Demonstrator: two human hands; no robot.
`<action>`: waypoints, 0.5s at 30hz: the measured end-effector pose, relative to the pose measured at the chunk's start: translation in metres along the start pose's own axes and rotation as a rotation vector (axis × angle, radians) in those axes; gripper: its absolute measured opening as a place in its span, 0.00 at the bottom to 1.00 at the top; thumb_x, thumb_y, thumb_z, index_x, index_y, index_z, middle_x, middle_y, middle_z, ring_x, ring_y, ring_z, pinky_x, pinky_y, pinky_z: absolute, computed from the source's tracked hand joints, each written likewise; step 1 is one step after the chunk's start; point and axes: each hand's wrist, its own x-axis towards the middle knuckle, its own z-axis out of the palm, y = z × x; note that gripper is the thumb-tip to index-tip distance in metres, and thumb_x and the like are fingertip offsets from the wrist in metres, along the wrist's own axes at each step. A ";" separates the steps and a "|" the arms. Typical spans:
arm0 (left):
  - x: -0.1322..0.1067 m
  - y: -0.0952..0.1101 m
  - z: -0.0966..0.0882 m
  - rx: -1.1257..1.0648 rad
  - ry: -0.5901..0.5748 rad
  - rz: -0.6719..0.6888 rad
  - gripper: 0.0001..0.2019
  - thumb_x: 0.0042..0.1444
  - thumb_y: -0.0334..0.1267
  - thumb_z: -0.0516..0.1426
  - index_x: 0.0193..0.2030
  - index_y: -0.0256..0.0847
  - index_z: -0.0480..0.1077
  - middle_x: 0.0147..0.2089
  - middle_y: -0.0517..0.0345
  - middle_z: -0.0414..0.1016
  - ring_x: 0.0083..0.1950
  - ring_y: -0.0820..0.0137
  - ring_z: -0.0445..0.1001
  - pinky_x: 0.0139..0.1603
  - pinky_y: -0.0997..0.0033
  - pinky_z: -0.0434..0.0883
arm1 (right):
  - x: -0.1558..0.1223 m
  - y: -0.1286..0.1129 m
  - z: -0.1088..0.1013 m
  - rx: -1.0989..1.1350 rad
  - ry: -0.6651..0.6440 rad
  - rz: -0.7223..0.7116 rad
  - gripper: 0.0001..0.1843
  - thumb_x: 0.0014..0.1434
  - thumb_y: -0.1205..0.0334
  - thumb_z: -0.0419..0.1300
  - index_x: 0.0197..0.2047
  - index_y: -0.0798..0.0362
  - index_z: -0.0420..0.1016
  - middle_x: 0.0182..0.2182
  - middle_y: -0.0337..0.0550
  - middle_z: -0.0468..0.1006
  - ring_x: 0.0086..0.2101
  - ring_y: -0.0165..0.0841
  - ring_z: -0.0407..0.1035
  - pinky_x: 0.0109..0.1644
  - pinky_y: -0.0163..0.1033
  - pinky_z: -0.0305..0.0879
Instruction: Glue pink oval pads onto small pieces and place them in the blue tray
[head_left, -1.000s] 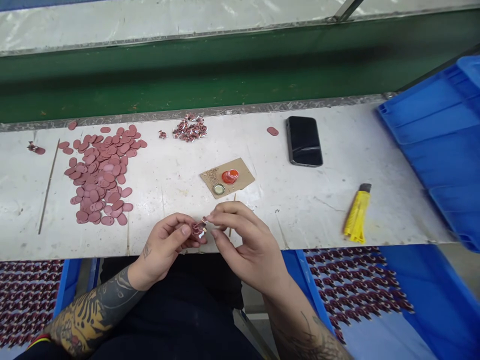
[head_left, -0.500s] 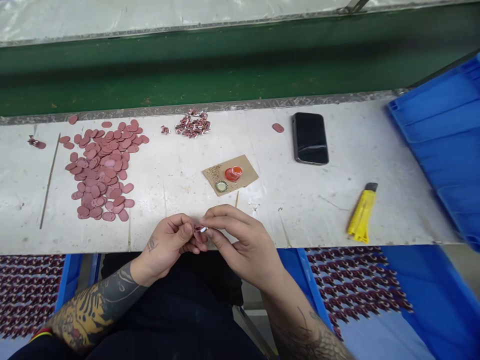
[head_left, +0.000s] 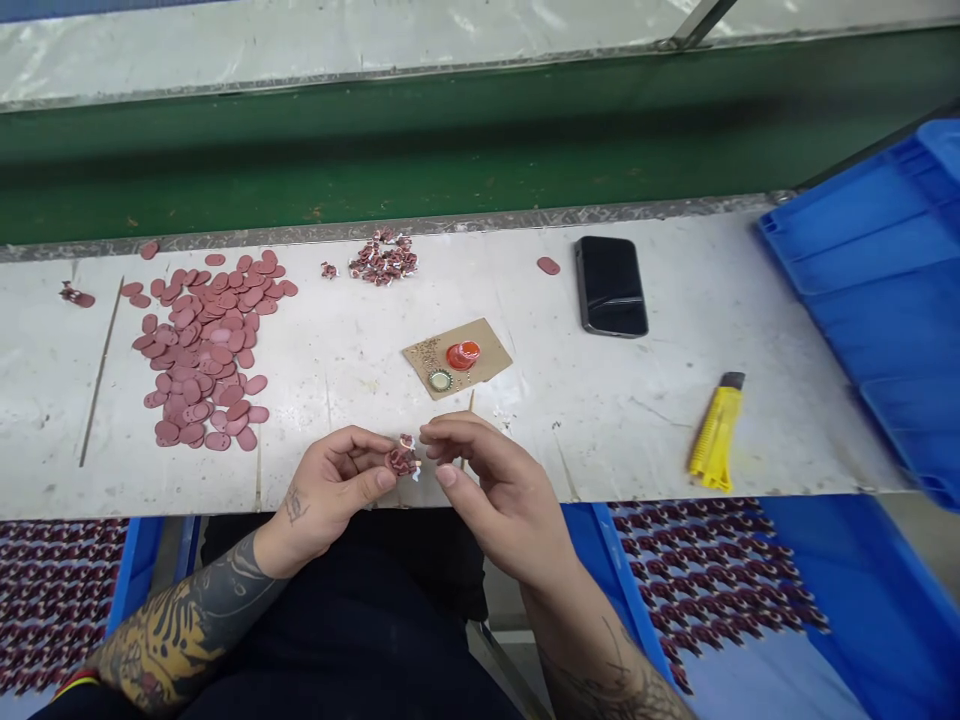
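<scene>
Handwork sat right at the front edge of the white worktop (head_left: 600, 430): the left hand (head_left: 326, 490) was closed in a pinch, thumb against curled fingers, on a small maroon-and-white piece (head_left: 402, 461), held in the air just over that edge, between both hands. The right hand (head_left: 499, 500) was just beside it and loosely open, seemingly holding nothing. Its fingertips (head_left: 439, 428) were close to the piece, though whether they touched it could not be told. The step in hand looked like close fitting or checking of that single piece, and the next move appeared to call for a precise pinch from the right side. Open room around the hands was modest: the worktop's edge ran directly beneath them, with a blue tray (head_left: 615, 560) of maroon pieces below it. Farther up the worktop lay a cardboard square (head_left: 487, 365) bearing a red plastic cap (head_left: 463, 355) and a crown cap (head_left: 440, 380). To the left spread loose oval rose-pink pieces (head_left: 202, 350), with a heap of curled pieces (head_left: 382, 258) beyond them. To the right lay a phone (head_left: 611, 287), a yellow utility knife (head_left: 716, 435) and a blue plastic crate (head_left: 862, 270).
</scene>
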 end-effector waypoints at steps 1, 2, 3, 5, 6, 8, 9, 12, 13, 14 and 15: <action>0.000 0.000 0.000 0.005 -0.002 0.018 0.11 0.53 0.34 0.69 0.43 0.38 0.77 0.43 0.53 0.82 0.43 0.70 0.80 0.48 0.72 0.76 | -0.001 0.000 0.000 0.012 -0.010 0.017 0.13 0.63 0.67 0.60 0.51 0.47 0.74 0.42 0.42 0.76 0.39 0.33 0.71 0.44 0.42 0.71; 0.000 0.001 0.001 0.011 -0.003 0.036 0.12 0.52 0.33 0.69 0.43 0.39 0.77 0.45 0.52 0.82 0.45 0.69 0.80 0.48 0.71 0.76 | -0.001 -0.001 0.001 0.016 -0.023 0.028 0.13 0.63 0.66 0.61 0.50 0.47 0.74 0.41 0.42 0.76 0.39 0.33 0.71 0.44 0.41 0.71; 0.000 0.001 0.002 0.018 -0.002 0.053 0.13 0.51 0.32 0.70 0.43 0.39 0.77 0.47 0.52 0.82 0.46 0.68 0.80 0.49 0.71 0.76 | -0.001 -0.001 0.002 0.016 -0.036 0.033 0.12 0.62 0.66 0.62 0.49 0.48 0.74 0.40 0.41 0.77 0.38 0.33 0.71 0.43 0.40 0.71; 0.001 0.000 0.003 0.033 0.005 0.076 0.13 0.49 0.32 0.70 0.42 0.38 0.77 0.49 0.50 0.80 0.48 0.66 0.80 0.49 0.69 0.77 | -0.002 -0.002 0.004 0.010 -0.054 0.031 0.10 0.61 0.66 0.62 0.47 0.49 0.75 0.38 0.41 0.78 0.36 0.32 0.71 0.42 0.40 0.70; 0.001 0.000 0.004 0.038 0.009 0.081 0.14 0.48 0.32 0.71 0.41 0.38 0.77 0.49 0.50 0.80 0.48 0.66 0.80 0.49 0.68 0.78 | -0.002 -0.002 0.005 0.012 -0.059 0.025 0.09 0.62 0.66 0.62 0.46 0.49 0.75 0.38 0.41 0.79 0.36 0.32 0.71 0.41 0.39 0.70; 0.003 -0.001 0.004 0.042 0.003 0.074 0.14 0.47 0.32 0.71 0.41 0.38 0.77 0.50 0.50 0.80 0.47 0.65 0.80 0.48 0.67 0.79 | -0.002 -0.001 0.007 0.024 -0.057 0.014 0.06 0.62 0.65 0.62 0.44 0.49 0.75 0.36 0.41 0.79 0.35 0.32 0.72 0.40 0.39 0.70; 0.003 -0.002 0.004 0.043 -0.009 0.065 0.15 0.47 0.32 0.71 0.42 0.39 0.76 0.50 0.50 0.79 0.48 0.65 0.80 0.48 0.66 0.79 | -0.002 -0.001 0.007 0.031 -0.051 0.012 0.05 0.62 0.65 0.62 0.43 0.49 0.75 0.36 0.41 0.80 0.35 0.32 0.72 0.40 0.39 0.70; 0.002 -0.002 0.001 0.122 -0.013 0.065 0.19 0.48 0.34 0.71 0.47 0.41 0.76 0.52 0.48 0.79 0.50 0.61 0.80 0.50 0.63 0.79 | -0.008 0.001 0.002 0.049 -0.001 0.033 0.03 0.63 0.64 0.61 0.41 0.50 0.76 0.36 0.43 0.80 0.36 0.33 0.73 0.41 0.40 0.71; 0.000 -0.001 -0.001 0.195 0.009 0.082 0.20 0.48 0.36 0.71 0.48 0.42 0.76 0.53 0.49 0.80 0.51 0.61 0.80 0.51 0.64 0.79 | -0.012 0.002 -0.001 0.056 0.019 0.043 0.03 0.63 0.63 0.61 0.40 0.50 0.76 0.36 0.43 0.81 0.36 0.34 0.74 0.42 0.41 0.72; -0.001 -0.001 -0.005 0.303 0.063 0.118 0.19 0.50 0.37 0.70 0.49 0.44 0.76 0.53 0.51 0.80 0.51 0.62 0.80 0.53 0.67 0.78 | -0.016 0.004 -0.006 0.062 0.040 0.053 0.03 0.63 0.62 0.61 0.40 0.51 0.76 0.36 0.44 0.81 0.36 0.34 0.74 0.43 0.41 0.72; -0.002 0.000 -0.011 0.428 0.114 0.158 0.18 0.51 0.38 0.70 0.49 0.45 0.77 0.53 0.53 0.80 0.51 0.63 0.80 0.53 0.69 0.78 | -0.022 0.007 -0.012 0.067 0.066 0.067 0.04 0.63 0.61 0.61 0.40 0.51 0.76 0.37 0.44 0.81 0.37 0.34 0.74 0.44 0.41 0.72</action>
